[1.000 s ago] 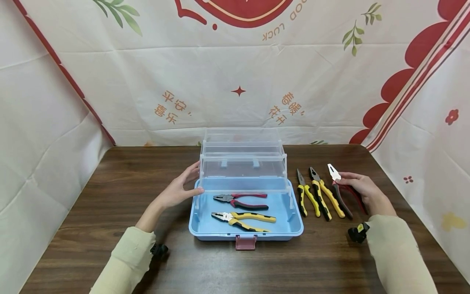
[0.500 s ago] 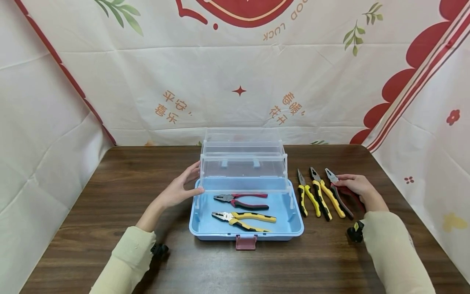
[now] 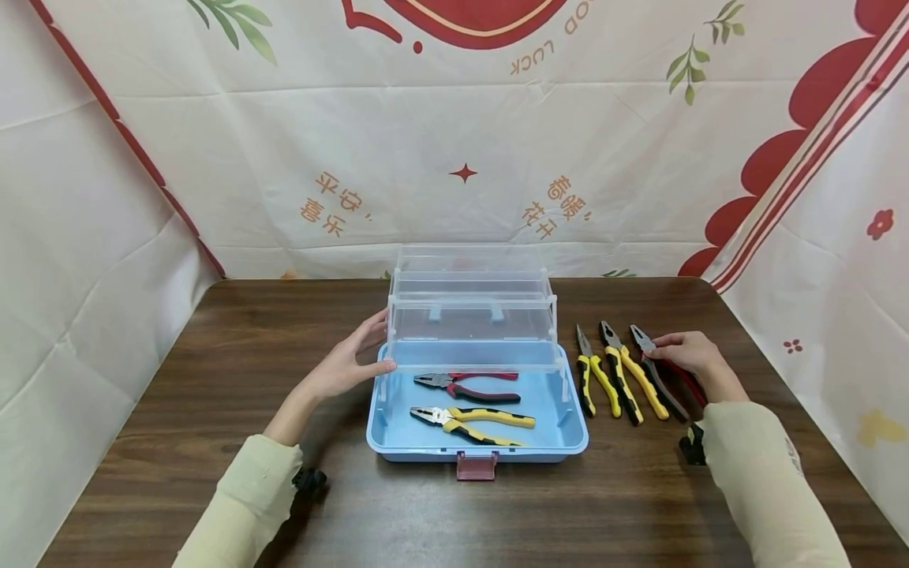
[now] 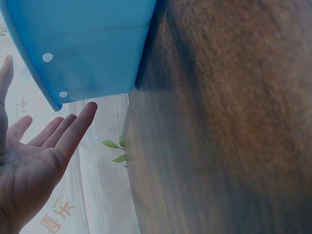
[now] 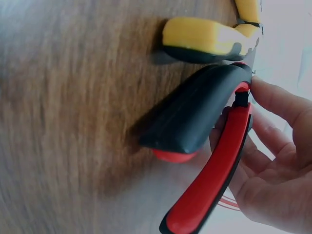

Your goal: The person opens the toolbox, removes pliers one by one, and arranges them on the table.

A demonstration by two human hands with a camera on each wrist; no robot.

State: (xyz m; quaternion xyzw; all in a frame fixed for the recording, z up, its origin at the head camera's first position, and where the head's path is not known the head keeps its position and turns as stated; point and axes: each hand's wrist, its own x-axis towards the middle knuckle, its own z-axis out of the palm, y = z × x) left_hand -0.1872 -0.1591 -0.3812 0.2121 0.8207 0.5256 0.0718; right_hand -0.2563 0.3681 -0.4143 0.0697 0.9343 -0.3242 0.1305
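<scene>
In the head view my left hand (image 3: 348,364) touches the left side of the blue toolbox (image 3: 378,436), thumb at the edge of its raised clear trays (image 3: 472,323). The left wrist view shows those fingers (image 4: 73,134) extended by the box's corner. My right hand (image 3: 692,359) pinches red-and-black pliers (image 3: 660,377) near the joint. In the right wrist view, their spread handles (image 5: 207,180) hang close over the table. Inside the box lie red-and-black pliers (image 3: 465,386) and, nearer the front, yellow-and-black pliers (image 3: 472,426).
Left of the held pliers lie yellow-and-black pliers (image 3: 628,375) and yellow-handled needle-nose pliers (image 3: 592,371). The brown wooden table (image 3: 213,355) meets a printed cloth backdrop (image 3: 454,118) behind. A pink latch (image 3: 476,465) hangs from the box's front edge.
The held pliers' head has come down and slightly left with my right hand, beside the yellow pliers; it stays nearly still in the last half second. My left hand keeps its place.
</scene>
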